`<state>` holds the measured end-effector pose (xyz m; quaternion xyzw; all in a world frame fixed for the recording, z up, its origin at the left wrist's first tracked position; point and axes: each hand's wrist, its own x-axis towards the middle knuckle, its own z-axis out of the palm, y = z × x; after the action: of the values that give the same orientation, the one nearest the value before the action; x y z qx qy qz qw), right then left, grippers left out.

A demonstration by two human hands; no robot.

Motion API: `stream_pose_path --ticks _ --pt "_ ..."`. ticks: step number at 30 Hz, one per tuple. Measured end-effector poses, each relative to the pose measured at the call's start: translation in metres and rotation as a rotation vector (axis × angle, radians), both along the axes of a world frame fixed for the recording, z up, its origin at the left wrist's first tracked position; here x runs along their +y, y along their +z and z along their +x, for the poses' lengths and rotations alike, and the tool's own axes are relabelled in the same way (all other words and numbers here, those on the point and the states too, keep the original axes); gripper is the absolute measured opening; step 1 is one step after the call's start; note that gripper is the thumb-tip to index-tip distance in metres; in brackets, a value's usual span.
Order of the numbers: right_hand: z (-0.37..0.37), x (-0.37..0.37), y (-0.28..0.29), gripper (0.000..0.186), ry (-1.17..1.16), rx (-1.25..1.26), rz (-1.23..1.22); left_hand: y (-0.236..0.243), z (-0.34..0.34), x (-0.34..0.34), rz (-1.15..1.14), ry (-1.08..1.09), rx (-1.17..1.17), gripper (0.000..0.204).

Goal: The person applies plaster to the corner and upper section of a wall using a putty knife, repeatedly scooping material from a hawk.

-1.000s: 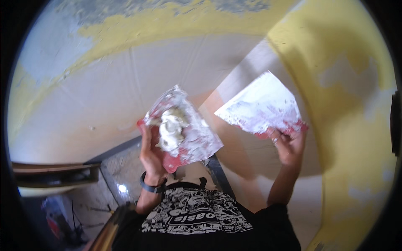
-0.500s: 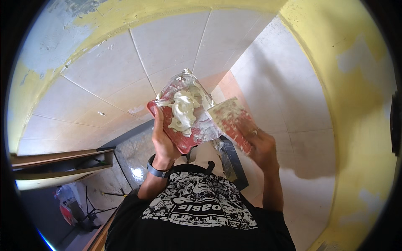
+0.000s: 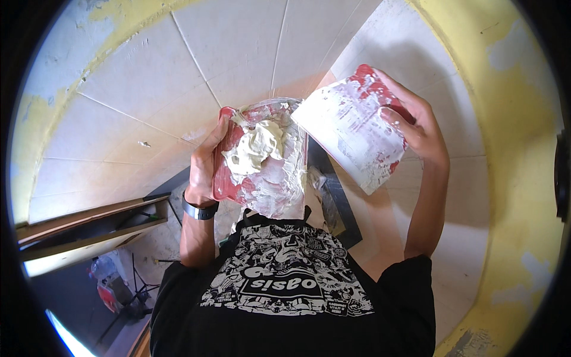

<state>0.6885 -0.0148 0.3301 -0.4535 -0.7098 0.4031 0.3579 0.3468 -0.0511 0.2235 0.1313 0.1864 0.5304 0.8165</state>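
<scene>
My left hand (image 3: 205,160) is closed on the edge of a red putty scraper (image 3: 225,180), its wide face tilted up in front of my chest. A creamy white lump of putty (image 3: 257,149) sits on that face, with thin smears around it. In my right hand (image 3: 421,128) is a second red putty scraper (image 3: 351,128), gripped with the thumb across its near face. White putty coats most of this blade. Its left corner is beside the right edge of the first scraper; whether they touch I cannot tell.
A tiled wall (image 3: 148,95) stands ahead, with yellow and grey patchy paint above it. More pale tiles (image 3: 452,190) and a yellow wall (image 3: 523,178) are at the right. Wooden shelving (image 3: 89,232) and a black tripod (image 3: 140,285) stand at the lower left.
My right hand has moved up and right and turned its scraper, so the broad white-coated face shows. The left scraper has rotated slightly and shifted a little left with its putty lump.
</scene>
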Motion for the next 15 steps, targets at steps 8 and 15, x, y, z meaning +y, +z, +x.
stream_pose_path --ticks 8,15 --pt "0.002 -0.008 -0.020 0.058 0.273 -0.074 -0.244 -0.004 0.002 0.007 -0.039 -0.083 0.108 0.052" --pt "0.016 -0.017 -0.067 0.055 0.098 0.546 -0.641 -0.020 0.002 0.024 -0.048 -0.160 0.250 0.051"
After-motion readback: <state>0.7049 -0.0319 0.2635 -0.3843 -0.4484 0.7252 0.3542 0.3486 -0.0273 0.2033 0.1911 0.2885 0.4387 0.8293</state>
